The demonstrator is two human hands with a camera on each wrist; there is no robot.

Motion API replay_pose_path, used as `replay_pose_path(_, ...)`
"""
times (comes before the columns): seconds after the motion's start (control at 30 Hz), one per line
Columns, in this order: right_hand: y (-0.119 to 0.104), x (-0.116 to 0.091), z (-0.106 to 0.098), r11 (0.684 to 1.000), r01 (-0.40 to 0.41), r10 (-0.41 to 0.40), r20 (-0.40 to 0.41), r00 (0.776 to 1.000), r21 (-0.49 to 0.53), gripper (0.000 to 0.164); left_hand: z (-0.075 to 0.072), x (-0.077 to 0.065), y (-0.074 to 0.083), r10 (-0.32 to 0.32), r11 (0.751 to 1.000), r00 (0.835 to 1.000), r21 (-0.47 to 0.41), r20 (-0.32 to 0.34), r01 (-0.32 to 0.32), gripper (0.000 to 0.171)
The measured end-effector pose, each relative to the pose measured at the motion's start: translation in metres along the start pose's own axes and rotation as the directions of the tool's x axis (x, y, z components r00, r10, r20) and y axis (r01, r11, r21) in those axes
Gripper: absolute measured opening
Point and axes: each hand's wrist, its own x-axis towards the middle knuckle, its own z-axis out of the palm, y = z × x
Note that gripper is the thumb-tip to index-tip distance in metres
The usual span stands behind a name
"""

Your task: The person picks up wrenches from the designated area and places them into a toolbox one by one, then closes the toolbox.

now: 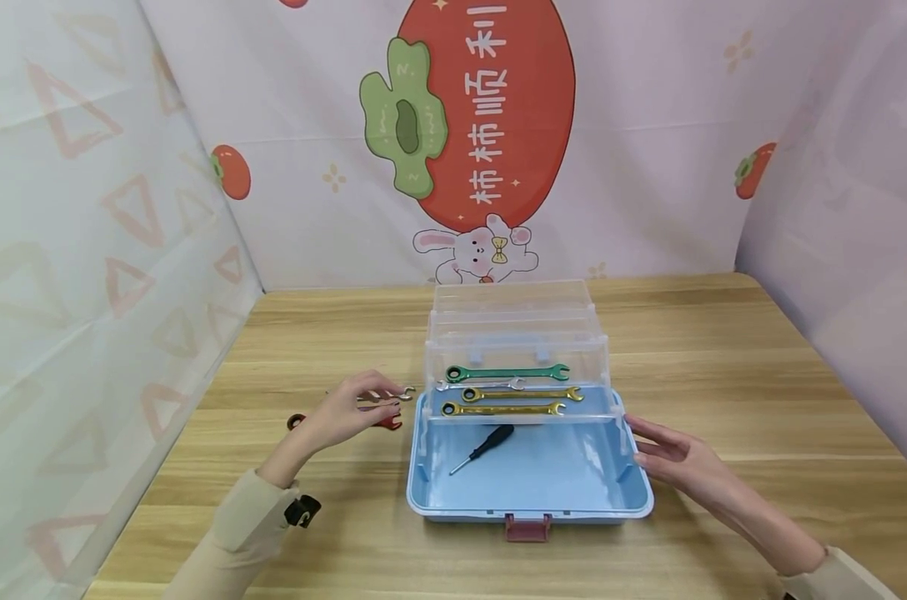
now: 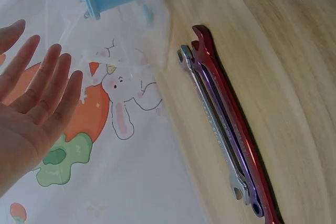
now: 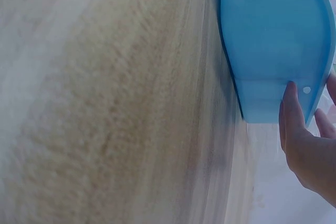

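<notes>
My left hand (image 1: 358, 406) hovers over the table left of the toolbox, fingers extended and holding nothing. Beneath it lie a red wrench (image 2: 231, 98), a purple wrench (image 2: 226, 124) and a silver wrench (image 2: 212, 119), side by side. My right hand (image 1: 674, 454) rests its fingertips against the right side of the blue toolbox (image 1: 528, 492), near the rim. The toolbox stands open. Its clear tray carries a green wrench (image 1: 506, 374), a small silver wrench (image 1: 491, 385) and two gold wrenches, an upper gold wrench (image 1: 524, 395) and a lower gold wrench (image 1: 502, 409).
A black-handled screwdriver (image 1: 491, 440) lies in the blue base. The clear lid and trays (image 1: 513, 317) rise at the back of the toolbox. A reddish latch (image 1: 528, 528) hangs at its front. Printed cloth (image 1: 633, 167) walls the wooden table (image 1: 341, 517) at the back and sides.
</notes>
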Motion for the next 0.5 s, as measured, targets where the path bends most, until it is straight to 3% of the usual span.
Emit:
replay_pose_path(0.27, 0.001, -0.001, -0.001, 0.999, 0.033, -0.034, 0.026, 0.999, 0.023, 0.060, 0.000, -0.012, -0.018, -0.101, 0.994, 0.994, 0.047, 0.033, 0.099, 0.021)
replay_pose_path(0.5, 0.002, 0.000, -0.002, 0.999, 0.030, -0.031, 0.029, 0.999, 0.030, 0.060, 0.003, -0.021, -0.032, -0.135, 0.974, 0.991, 0.187, 0.016, 0.129, 0.020)
